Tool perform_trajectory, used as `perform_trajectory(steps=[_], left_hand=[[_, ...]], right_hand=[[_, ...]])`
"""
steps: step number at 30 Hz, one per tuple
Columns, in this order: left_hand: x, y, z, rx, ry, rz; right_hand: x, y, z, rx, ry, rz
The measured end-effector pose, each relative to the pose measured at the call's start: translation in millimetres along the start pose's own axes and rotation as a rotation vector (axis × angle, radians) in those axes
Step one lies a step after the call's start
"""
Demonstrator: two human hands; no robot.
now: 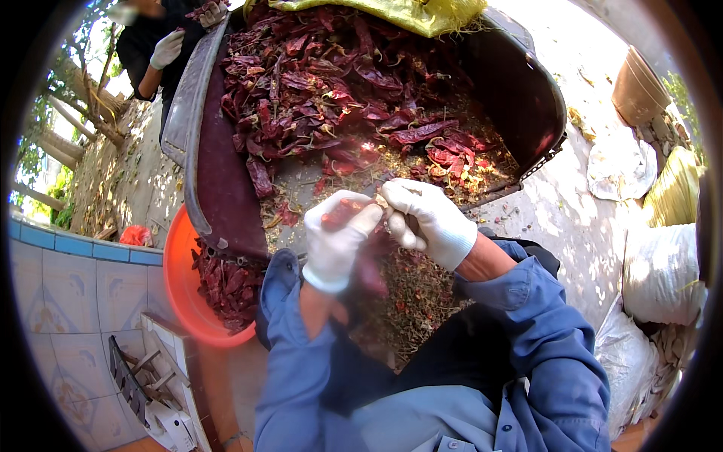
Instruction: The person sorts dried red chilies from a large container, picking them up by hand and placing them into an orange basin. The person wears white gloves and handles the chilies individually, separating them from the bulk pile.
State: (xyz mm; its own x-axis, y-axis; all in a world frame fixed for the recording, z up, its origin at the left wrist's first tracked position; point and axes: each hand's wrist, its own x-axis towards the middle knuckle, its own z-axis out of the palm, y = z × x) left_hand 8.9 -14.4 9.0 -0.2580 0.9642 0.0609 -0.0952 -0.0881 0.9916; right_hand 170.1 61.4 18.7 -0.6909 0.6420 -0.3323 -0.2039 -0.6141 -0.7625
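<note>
In front of my chest, my left hand (339,240), in a white knit glove, grips a dried red chilli pepper (342,214). My right hand (432,220), gloved the same way, meets it with thumb and fingertips pinched at the pepper's pale stem end. Red shapes below my left hand are blurred; I cannot tell whether they are held. Beyond both hands lies a heap of dried chillies (316,85) in a metal cart bed (226,186). Beneath them, stems and chilli scraps (421,299) are piled between my legs.
An orange tub (179,282) with chillies stands left of the cart bed. A yellow woven sack (395,14) lies over the far heap. Another person with a gloved hand (168,50) stands at upper left. White sacks (661,274) and a brown pot (639,87) line the right.
</note>
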Motion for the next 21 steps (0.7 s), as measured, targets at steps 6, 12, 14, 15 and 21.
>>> perform_trajectory(steps=[6, 12, 14, 15, 21], left_hand=[[-6, -2, -4, -0.314, 0.066, -0.134], [1, -11, -14, -0.282, -0.074, -0.169], [5, -17, -11, -0.273, -0.102, -0.107], [7, -16, -8, -0.255, -0.096, -0.068], [9, -11, -14, -0.238, -0.069, -0.077]], right_hand=[[27, -41, -36, -0.171, 0.193, -0.294], [81, -26, -76, -1.771, 0.640, -0.811], [97, -21, -88, -2.033, 0.683, -0.803], [101, -19, -90, -2.092, 0.692, -0.779], [108, -22, -96, -2.122, 0.762, -0.624]])
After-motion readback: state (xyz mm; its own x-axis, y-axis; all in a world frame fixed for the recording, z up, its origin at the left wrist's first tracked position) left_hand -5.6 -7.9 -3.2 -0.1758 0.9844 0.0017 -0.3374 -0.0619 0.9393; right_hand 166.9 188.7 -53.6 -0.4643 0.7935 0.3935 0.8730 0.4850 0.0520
